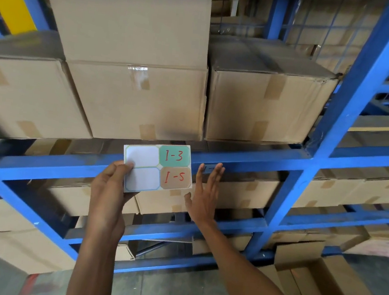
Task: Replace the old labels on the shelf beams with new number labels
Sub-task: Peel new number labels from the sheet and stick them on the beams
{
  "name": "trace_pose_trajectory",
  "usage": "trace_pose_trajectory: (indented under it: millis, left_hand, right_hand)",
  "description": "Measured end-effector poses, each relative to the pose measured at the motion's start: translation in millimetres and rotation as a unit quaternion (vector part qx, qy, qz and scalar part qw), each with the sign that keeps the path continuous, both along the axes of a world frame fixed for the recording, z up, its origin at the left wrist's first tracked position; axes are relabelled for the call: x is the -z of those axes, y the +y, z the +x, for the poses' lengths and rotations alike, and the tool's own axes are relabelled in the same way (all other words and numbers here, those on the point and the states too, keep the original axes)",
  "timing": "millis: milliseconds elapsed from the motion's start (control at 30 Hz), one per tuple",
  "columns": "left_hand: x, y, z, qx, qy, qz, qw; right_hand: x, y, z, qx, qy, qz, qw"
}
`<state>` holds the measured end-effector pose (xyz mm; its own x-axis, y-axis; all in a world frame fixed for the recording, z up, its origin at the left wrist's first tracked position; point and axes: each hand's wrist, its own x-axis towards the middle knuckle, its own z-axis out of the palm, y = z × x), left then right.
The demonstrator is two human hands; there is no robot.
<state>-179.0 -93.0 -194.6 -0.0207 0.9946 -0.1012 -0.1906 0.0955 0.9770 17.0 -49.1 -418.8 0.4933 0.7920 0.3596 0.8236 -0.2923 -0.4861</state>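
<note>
My left hand (pixel 111 187) grips a white label sheet (pixel 141 165) by its lower left corner and holds it up in front of the blue shelf beam (pixel 259 163). The sheet carries a teal label reading 1-3 (pixel 175 156) and a brown label reading 1-5 (pixel 176 177); its two left spaces are blank. My right hand (pixel 204 192) is just right of the sheet, fingers spread, fingertips against the beam. A dark label (pixel 208 168) on the beam shows partly behind those fingers.
Taped cardboard boxes (pixel 264 102) fill the shelf above the beam, and more boxes sit on the lower levels. A blue upright post (pixel 355 93) rises at the right. An open carton (pixel 312 294) stands on the grey floor at lower right.
</note>
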Motion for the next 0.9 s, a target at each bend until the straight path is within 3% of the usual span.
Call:
trace_pose_trajectory:
  millis: [467, 567, 633, 700, 800, 900]
  left_hand:
    - [-0.9, -13.6, -47.4, 0.035, -0.010, 0.013, 0.999]
    - [6.2, -17.5, -48.2, 0.060, -0.010, 0.008, 0.998]
    - [12.8, -20.8, -46.2, 0.072, -0.010, 0.003, 0.997]
    - [19.8, -24.4, -40.7, 0.082, -0.011, -0.004, 0.997]
    - [30.2, -30.6, -26.3, 0.107, -0.013, -0.019, 0.994]
    - [37.0, -35.5, -3.9, 0.146, -0.019, -0.013, 0.989]
  right_hand:
    - [-37.9, -13.3, -5.4, 0.005, -0.010, 0.015, 1.000]
    - [-60.7, -32.3, -23.6, -0.029, 0.144, 0.072, 0.987]
    - [-86.3, -56.2, -39.6, -0.063, 0.333, 0.134, 0.931]
    - [-113.7, -84.8, -47.5, -0.070, 0.437, 0.215, 0.870]
    - [-141.8, -127.7, -46.7, -0.090, 0.440, 0.270, 0.852]
    - [-155.9, -156.7, -34.2, -0.073, 0.389, 0.297, 0.869]
